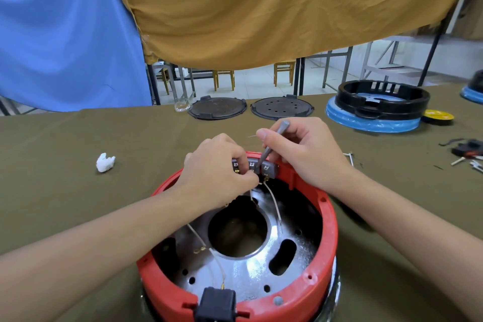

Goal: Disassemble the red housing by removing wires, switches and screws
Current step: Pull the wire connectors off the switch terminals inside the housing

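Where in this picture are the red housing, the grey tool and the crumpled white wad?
red housing (328, 227): head view, right rim.
grey tool (274, 141): head view, mid shaft, gripped by the right hand (303, 149).
white wad (105, 162): head view, centre.

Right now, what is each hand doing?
Left hand: pinching a wire at the grey switches.
Right hand: holding a grey tool.

Both forearms are bare to the hands (295, 149), no sleeves or jewellery visible.
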Tool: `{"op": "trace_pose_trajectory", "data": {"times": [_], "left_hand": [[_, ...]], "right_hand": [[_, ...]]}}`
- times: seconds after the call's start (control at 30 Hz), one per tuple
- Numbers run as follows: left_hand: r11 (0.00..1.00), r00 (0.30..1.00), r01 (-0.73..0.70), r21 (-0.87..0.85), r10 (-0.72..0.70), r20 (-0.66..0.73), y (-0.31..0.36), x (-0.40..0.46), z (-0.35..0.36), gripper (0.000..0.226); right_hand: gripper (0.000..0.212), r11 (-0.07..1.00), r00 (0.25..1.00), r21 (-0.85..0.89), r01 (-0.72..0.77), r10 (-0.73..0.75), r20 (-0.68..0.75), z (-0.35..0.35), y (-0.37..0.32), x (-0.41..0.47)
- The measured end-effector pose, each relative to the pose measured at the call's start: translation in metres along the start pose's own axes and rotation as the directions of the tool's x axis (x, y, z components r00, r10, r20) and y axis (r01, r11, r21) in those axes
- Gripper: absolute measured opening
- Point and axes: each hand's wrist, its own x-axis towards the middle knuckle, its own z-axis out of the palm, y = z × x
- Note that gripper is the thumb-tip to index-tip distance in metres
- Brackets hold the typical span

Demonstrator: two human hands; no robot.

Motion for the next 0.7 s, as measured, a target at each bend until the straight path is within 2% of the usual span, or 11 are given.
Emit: {"op": "trace_pose_trajectory", "data": {"times": [0.37, 0.6, 0.7], "left_hand": [[1.0, 1.0, 0.003, 0.001, -0.003, 0.013, 0.0014, -0.0013, -0.0018, 0.014], [1.0, 1.0, -0.004, -0.002, 0.004, 0.012, 0.002, -0.0014, -0.0022, 0.013], [1.0, 1.0, -0.006, -0.004, 0.006, 0.013, 0.0019, -0.0013, -0.0024, 0.013]], "right_hand": [[0.031, 0.993, 0.999, 0.113, -0.041, 0.042, -0.001, 0.0008, 0.0027, 0.001], [0.032, 0.961, 0.983, 0.205, -0.184, 0.177, 0.053, -0.0027, 0.0015, 0.0037], [0.032, 0.974, 0.992, 0.187, -0.125, 0.124, 0.019, 0.0001, 0.0024, 0.002]]}}
